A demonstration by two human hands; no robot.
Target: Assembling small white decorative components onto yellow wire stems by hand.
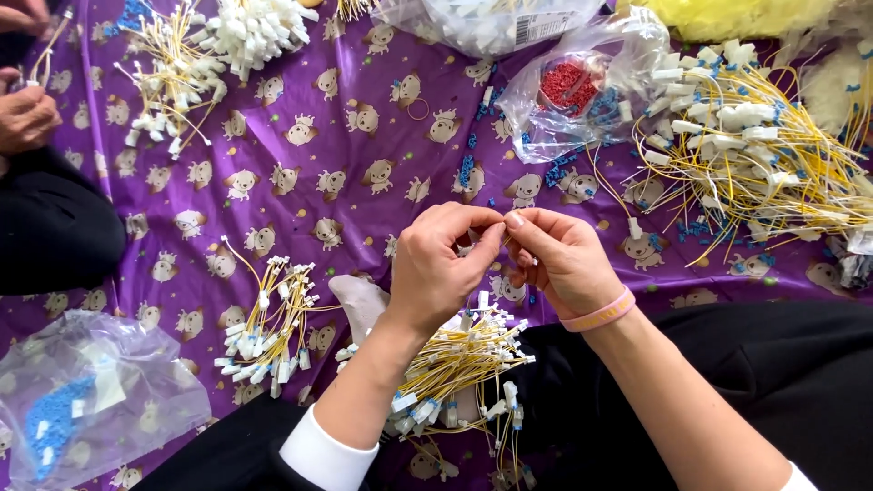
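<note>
A person sits over a purple cloth printed with cartoon animals, and the cloth covers the surface. Both hands meet at the centre of the view, fingertips pressed together. The left hand and the right hand each pinch something very small between thumb and forefinger; it is too small to make out, though it may be a cap or the end of a wire. A pink band circles the right wrist.

Just below the hands, across the lap, lies a bundle of yellow wires with white plugs. A second bundle lies to the left of it, and a big tangled heap sits at the upper right. A clear bag of red beads lies open above the hands, with blue bits scattered near it. A bag of blue bits rests at the lower left.

Another person's hands work at the far left edge.

The risks look small. The tiny piece could slip from the pinch and vanish among the busy print or the loose wires. A sleeve or wrist could drag the lap bundle and tangle it. A nudge to the open bag could spill its beads.
</note>
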